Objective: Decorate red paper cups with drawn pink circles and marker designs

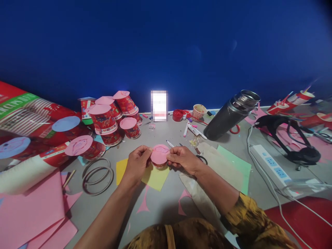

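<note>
A round pink paper disc point(159, 157) sits over a red patterned paper cup point(158, 166) in front of me. Fingers and thumb of my left hand point(138, 160) pinch the disc's left edge. On the opposite edge, my right hand point(183, 159) grips it the same way, its lower fingers curled beside the cup. A darker wavy shape shows on the disc's upper part. Most of the cup is hidden under the disc. Yellow paper point(157, 179) lies below the cup, and a marker point(170, 143) lies just beyond my hands.
Several upturned red cups topped with pink discs point(100, 109) are stacked at the left, near folded pink paper point(31, 211) and a coiled ring point(97, 176). At the right are a dark flask point(225, 117), a grey cloth point(218, 166), a power strip point(272, 167) and a black headset point(311, 152).
</note>
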Motion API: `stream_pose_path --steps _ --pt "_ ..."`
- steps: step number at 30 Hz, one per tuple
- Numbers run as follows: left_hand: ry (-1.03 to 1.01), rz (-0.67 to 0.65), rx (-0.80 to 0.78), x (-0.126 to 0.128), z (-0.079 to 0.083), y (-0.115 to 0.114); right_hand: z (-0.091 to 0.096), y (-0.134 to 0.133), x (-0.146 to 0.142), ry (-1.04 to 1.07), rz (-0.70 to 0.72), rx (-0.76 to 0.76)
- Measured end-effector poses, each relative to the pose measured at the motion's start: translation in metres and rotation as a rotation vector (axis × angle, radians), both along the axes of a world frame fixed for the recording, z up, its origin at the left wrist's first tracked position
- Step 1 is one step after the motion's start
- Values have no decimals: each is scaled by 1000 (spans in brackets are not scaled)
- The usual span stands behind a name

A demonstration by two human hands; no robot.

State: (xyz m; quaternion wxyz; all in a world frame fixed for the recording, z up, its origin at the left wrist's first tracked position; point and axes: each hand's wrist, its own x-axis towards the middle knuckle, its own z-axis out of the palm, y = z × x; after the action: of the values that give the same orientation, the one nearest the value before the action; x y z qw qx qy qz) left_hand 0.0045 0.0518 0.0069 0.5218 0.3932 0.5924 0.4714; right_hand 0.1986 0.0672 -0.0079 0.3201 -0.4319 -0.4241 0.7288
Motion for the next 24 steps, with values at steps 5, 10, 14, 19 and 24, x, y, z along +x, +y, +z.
stream_pose_path --steps 5,10,14,19,24 --pt "-6 -2 2 0 -2 0 -2 0 -1 1 -10 -11" --pt "-5 -2 6 1 -2 0 0 0 0 1 -13 2" --pt "4 -1 11 0 0 -1 0 -1 2 -28 0 30" --pt "16 1 16 0 0 0 -2 -3 2 -90 22 50" --pt "27 1 10 0 0 0 0 -4 -1 -67 1 47"
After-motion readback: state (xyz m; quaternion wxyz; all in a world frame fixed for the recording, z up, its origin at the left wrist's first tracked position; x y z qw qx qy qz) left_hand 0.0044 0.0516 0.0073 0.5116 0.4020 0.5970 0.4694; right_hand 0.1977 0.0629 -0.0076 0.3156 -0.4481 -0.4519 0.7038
